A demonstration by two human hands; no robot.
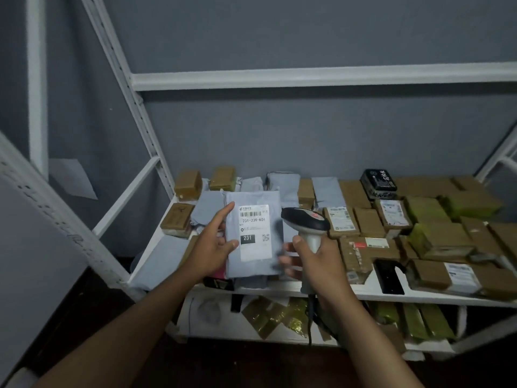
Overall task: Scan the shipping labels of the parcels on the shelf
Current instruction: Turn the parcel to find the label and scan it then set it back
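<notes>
The grey poly-mailer parcel (253, 233) is held up off the shelf (363, 296), above its front left part, tilted so its white shipping label (255, 232) faces the camera, presumably so the barcode can be read cleanly. The left hand (215, 247) grips the parcel's left edge, thumb on the front beside the label, leaving the print uncovered. The right hand (313, 260) is wrapped around the handle of the barcode scanner (306, 224), just right of the parcel, with its head pointing left toward the label. Brown cardboard boxes (369, 222) and other grey mailers crowd the shelf behind, several labels up, likely awaiting their turn.
</notes>
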